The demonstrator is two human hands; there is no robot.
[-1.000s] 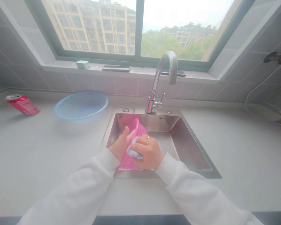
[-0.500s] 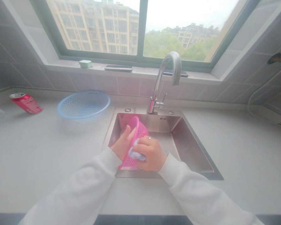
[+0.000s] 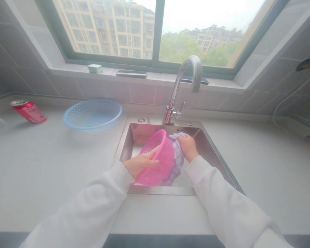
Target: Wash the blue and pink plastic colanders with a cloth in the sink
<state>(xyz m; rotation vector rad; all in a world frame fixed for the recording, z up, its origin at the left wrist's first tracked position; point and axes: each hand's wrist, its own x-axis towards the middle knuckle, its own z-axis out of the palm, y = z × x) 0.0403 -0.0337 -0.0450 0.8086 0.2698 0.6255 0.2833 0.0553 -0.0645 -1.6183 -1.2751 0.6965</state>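
A pink plastic basket with a perforated wall is tilted on its side within the steel sink. My left hand grips its rim, thumb on the near side. In my right hand is a checked, pale purple cloth, pinched near its top. The cloth hangs down against the outside of the basket. Its lower end is partly hidden behind the basket and the sink's front edge.
A chrome faucet arches over the back of the sink. On the counter to the left stand a blue basket and a tilted red can. A green soap-like block and dark flat objects lie on the windowsill.
My right hand has moved up and right, and the bunched cloth now hangs loose from it. The basket has turned, its rim shifting right; my left hand has changed its hold on the rim.
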